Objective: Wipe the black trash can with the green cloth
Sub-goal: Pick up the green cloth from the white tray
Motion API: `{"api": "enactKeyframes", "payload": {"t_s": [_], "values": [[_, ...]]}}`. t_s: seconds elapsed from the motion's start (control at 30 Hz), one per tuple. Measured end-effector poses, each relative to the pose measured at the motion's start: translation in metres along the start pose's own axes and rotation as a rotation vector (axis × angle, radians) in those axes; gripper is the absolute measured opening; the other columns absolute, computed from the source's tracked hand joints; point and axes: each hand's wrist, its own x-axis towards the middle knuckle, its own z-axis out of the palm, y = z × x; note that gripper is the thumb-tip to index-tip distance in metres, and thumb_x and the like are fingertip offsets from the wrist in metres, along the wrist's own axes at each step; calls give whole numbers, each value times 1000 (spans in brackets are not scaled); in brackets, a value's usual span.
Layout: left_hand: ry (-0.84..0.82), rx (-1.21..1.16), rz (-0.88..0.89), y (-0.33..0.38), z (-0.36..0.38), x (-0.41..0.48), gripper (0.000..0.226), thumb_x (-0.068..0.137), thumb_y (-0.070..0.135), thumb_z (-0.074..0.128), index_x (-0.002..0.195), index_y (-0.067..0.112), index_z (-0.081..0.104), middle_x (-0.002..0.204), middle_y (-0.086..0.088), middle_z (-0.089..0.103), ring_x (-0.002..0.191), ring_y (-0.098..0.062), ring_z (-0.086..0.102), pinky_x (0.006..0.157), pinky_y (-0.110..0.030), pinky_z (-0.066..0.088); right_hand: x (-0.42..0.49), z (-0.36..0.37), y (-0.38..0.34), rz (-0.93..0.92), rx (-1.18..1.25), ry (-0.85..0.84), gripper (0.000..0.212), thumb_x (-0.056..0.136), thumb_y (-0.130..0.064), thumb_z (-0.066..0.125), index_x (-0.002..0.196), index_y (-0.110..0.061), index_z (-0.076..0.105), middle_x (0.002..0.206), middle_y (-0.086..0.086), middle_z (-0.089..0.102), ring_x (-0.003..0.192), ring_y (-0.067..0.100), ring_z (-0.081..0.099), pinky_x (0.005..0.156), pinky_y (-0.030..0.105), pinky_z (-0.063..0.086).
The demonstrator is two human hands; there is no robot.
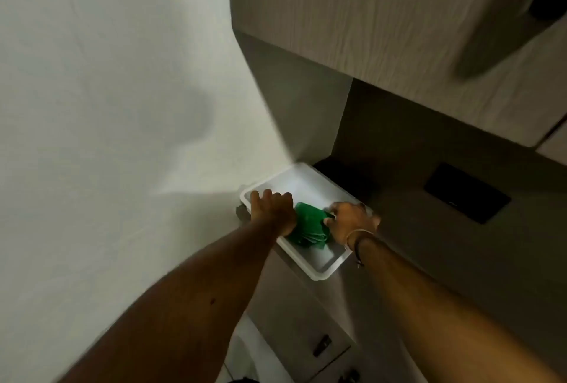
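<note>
A folded green cloth lies in a white tray on a counter. My left hand rests on the tray's left rim, fingers curled over its edge, touching the cloth's left side. My right hand is closed on the cloth's right end, with bands on its wrist. The black trash can is not in view.
A white wall fills the left. A wooden upper cabinet hangs above the tray. A dark panel sits on the back wall to the right. Drawers with dark handles lie below the counter.
</note>
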Motion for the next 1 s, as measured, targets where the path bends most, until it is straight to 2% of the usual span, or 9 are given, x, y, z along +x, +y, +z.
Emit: {"api": "enactKeyframes", "payload": {"t_s": [0.1, 0.17, 0.27, 0.4, 0.57, 0.7, 0.77, 0.87, 1.0], "values": [[-156, 74, -33, 8, 3, 26, 41, 99, 21, 59, 139, 14, 55, 144, -19, 57, 141, -42, 43, 116, -62, 28, 30, 11, 2, -82, -123, -174, 42, 96, -41, 67, 136, -30, 65, 135, 2, 69, 135, 33, 50, 116, 63, 31], [-216, 70, -28, 10, 6, 39, 44, 98, 30, 67, 138, 13, 57, 143, -19, 59, 140, -43, 48, 115, -62, 32, 43, 17, 2, -102, -170, -253, 48, 95, -40, 70, 139, -22, 61, 136, 7, 67, 136, 37, 49, 117, 63, 34], [-265, -23, -35, 10, 15, 54, 53, 90, 42, 78, 131, 13, 62, 129, -14, 66, 122, -38, 61, 98, -51, 45, 56, 25, 5, -107, -215, -287, 50, 91, -42, 73, 134, -19, 61, 134, 9, 66, 135, 38, 52, 117, 61, 36], [-292, -262, -96, 5, 22, 62, 64, 84, 37, 87, 134, 7, 61, 103, -9, 60, 98, -29, 61, 85, -42, 53, 62, 26, 11, -55, -88, -261, 42, 84, -41, 80, 119, -18, 72, 121, 14, 73, 131, 40, 54, 116, 58, 39], [-284, -670, -3, -6, -5, 42, 34, 93, 23, 74, 122, 4, 72, 112, -15, 73, 101, -28, 73, 89, -37, 63, 40, -2, 25, -1, 399, -171, 31, 67, -37, 84, 87, -16, 74, 86, 6, 78, 90, 30, 74, 90, 51, 60], [-450, -1255, 85, -27, -30, -47, 24, 96, 2, 60, 118, 4, 68, 96, -9, 73, 85, -19, 74, 73, -23, 64, -41, -29, 19, -49, 855, -56, 27, 52, -39, 73, 66, -16, 66, 59, -6, 66, 61, 12, 65, 62, 40, 52], [-546, -1409, 141, -39, -23, -113, 26, 98, 1, 57, 121, 10, 66, 99, -5, 74, 92, -17, 73, 81, -27, 64, -111, -23, 11, -18, 1285, -168, 25, 55, -26, 69, 77, -14, 74, 79, 2, 74, 76, 20, 71, 73, 38, 55], [-684, -1574, 134, -43, 9, -196, 41, 86, 5, 63, 126, 7, 69, 108, -8, 75, 99, -19, 73, 82, -30, 63, -202, 15, 16, 209, 1830, -516, 68, 68, -18, 57, 131, 6, 67, 132, 31, 68, 119, 50, 65, 110, 65, 47], [-844, -1663, -9, -63, 107, -328, 49, 76, 6, 64, 124, 9, 73, 101, -7, 76, 87, -17, 74, 73, -27, 65, -355, 100, 26, 488, 2090, -755, 59, 82, -26, 54, 132, 0, 69, 139, 36, 62, 120, 55, 66, 107, 70, 46]]}}
